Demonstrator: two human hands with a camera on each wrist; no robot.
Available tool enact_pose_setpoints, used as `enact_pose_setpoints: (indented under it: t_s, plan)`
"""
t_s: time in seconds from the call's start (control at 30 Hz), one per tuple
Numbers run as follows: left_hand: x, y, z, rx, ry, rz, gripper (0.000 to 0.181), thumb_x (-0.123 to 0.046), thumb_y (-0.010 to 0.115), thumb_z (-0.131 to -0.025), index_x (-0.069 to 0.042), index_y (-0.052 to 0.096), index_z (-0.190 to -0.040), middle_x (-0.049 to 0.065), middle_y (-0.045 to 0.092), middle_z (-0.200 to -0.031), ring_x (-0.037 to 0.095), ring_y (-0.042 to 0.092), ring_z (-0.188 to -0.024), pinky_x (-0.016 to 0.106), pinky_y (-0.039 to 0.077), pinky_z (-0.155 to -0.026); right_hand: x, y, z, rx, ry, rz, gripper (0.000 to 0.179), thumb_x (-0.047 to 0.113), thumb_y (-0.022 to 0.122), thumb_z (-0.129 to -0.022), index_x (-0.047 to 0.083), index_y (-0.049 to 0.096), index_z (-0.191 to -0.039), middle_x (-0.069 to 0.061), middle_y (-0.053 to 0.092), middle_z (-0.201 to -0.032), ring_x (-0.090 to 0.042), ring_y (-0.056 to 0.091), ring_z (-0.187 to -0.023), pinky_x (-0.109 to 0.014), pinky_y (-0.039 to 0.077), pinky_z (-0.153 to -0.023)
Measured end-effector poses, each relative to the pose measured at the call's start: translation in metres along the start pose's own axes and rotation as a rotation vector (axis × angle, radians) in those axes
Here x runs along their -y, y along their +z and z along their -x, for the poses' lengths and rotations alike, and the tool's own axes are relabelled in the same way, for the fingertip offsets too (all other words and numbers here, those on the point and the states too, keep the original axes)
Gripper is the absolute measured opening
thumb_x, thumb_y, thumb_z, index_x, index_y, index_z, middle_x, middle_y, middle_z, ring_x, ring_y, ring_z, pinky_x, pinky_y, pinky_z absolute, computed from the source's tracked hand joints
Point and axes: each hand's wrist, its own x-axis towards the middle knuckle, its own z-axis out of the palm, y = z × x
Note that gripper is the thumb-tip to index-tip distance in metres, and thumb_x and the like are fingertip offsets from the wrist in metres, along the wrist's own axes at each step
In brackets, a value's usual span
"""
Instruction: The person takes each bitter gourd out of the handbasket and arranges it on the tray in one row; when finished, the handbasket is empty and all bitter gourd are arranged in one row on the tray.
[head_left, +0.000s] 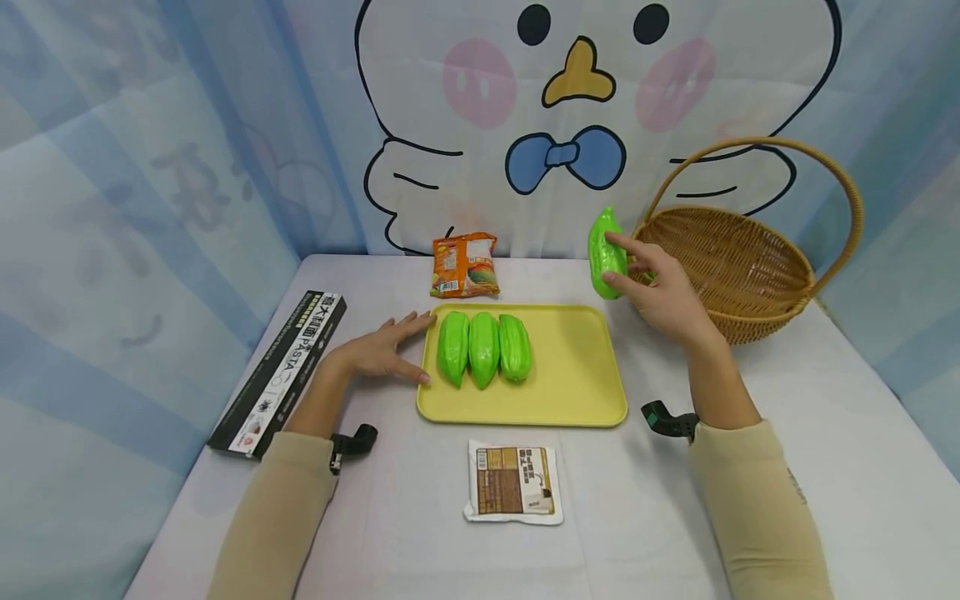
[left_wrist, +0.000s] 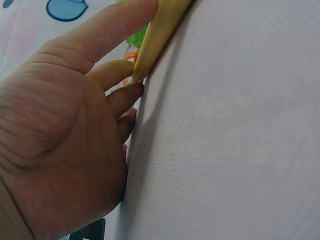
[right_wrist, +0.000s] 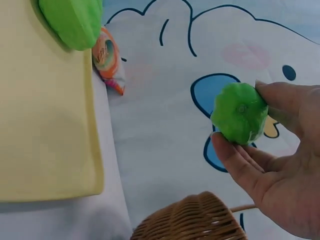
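My right hand [head_left: 666,296] pinches a ridged green gourd [head_left: 606,254] between thumb and fingers, above the tray's far right corner and beside the wicker basket [head_left: 720,258]. In the right wrist view the gourd [right_wrist: 239,114] shows its scalloped end. Three similar gourds [head_left: 483,350] lie side by side on the left half of the yellow tray [head_left: 573,367]. My left hand [head_left: 375,350] touches the tray's left edge with spread fingers. In the left wrist view, the thumb and fingers of that hand [left_wrist: 65,130] meet the tray's rim [left_wrist: 160,35].
An orange snack packet [head_left: 465,265] lies behind the tray, and a white-and-brown packet [head_left: 514,483] lies in front of it. A long black pasta box [head_left: 279,375] rests at the left. Behind the table hangs a cartoon-printed curtain [head_left: 450,167].
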Motion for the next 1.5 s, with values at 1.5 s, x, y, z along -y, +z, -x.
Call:
enact_pose_setpoints:
  t_s: [1.5]
  plan:
    - [-0.002, 0.001, -0.001, -0.002, -0.034, -0.003, 0.117, -0.056, 0.088, -0.075, -0.037, 0.019, -0.167, 0.009, 0.001, -0.177, 0.050, -0.009, -0.159, 0.078, -0.001, -0.122, -0.019, 0.063, 0.011, 0.429, 0.074, 0.030, 0.067, 0.029, 0.076, -0.097, 0.018, 0.049, -0.157, -0.019, 0.053, -0.149, -0.036, 0.066, -0.112, -0.042, 0.055, -0.088]
